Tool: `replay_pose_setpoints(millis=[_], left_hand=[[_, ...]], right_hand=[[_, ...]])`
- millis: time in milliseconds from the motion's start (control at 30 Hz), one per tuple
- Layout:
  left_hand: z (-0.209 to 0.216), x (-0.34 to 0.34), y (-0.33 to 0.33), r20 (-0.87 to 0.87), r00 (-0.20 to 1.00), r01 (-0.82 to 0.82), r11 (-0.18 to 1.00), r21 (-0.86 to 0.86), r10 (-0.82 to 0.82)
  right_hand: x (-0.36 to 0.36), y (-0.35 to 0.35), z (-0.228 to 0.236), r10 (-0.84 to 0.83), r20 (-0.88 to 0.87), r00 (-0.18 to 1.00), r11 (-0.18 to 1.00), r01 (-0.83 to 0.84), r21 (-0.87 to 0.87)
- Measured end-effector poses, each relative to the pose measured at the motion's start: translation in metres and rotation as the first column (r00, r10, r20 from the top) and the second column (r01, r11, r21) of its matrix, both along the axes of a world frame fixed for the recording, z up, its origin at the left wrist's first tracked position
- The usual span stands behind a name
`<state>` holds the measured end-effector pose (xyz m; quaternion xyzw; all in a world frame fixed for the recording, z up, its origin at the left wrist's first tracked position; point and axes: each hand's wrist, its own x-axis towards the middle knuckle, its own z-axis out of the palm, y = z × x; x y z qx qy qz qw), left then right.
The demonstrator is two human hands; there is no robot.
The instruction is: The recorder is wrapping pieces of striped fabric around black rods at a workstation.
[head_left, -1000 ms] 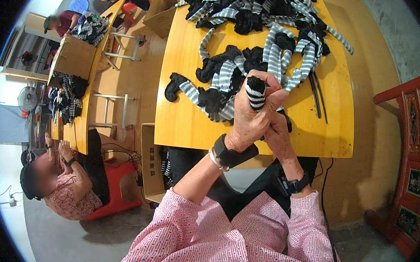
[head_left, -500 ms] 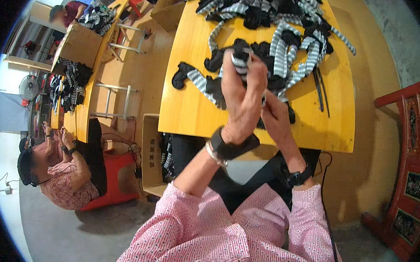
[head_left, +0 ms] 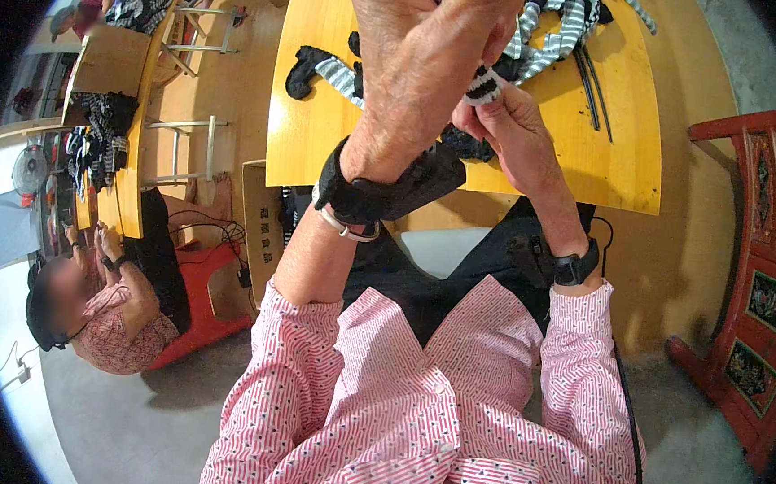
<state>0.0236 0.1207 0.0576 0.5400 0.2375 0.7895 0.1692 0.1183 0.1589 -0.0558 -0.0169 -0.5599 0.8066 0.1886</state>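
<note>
Black-white knit (head_left: 483, 89); pinched by right fingers (head_left: 503, 113); left hand (head_left: 424, 51) extended forward, grasp unclear

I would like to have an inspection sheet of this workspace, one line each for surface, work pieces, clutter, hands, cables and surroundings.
Surface: yellow table in front of the person.
Work pieces: a striped knit piece in hand; black and grey-striped pieces on the table.
Clutter: thin black rods on the table's right part; cardboard box below its near left corner.
Left hand: raised over the table; fingers partly hidden, grip unclear.
Right hand: fingertips pinch the striped knit piece.
Cables: black cable below the table's near right edge.
Surroundings: seated co-worker at left; red carved furniture at right.
</note>
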Motion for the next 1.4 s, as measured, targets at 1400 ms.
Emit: replay_pose_setpoints(millis=[1400], left_hand=[[-0.004, -0.004, -0.037, -0.041, 0.947, -0.264, 0.701, -0.663, 0.318]], right_hand=[[-0.002, -0.022, -0.039, -0.098, 0.125, 0.987, 0.992, 0.087, 0.092]])
